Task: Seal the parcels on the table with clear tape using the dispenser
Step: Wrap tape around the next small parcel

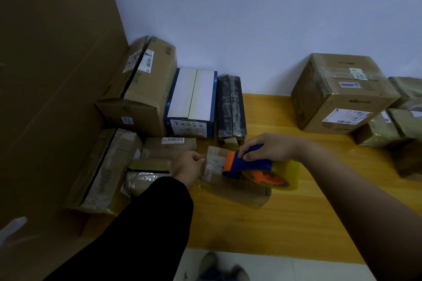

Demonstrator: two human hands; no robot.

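On the bench, the small parcel lies directly under both grips. I should keep the dispenser low and pull straight rightward, tape taut. My right grip wraps its blue handle; my left grip curls at the parcel's left end, whether pinching tape I cannot tell.

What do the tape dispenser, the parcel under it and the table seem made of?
Tape dispenser: likely hard plastic, smooth blue and orange body. Parcel: brown cardboard, glossy where clear tape covers it. Table: wood or wood-look laminate, yellow with grain lines.
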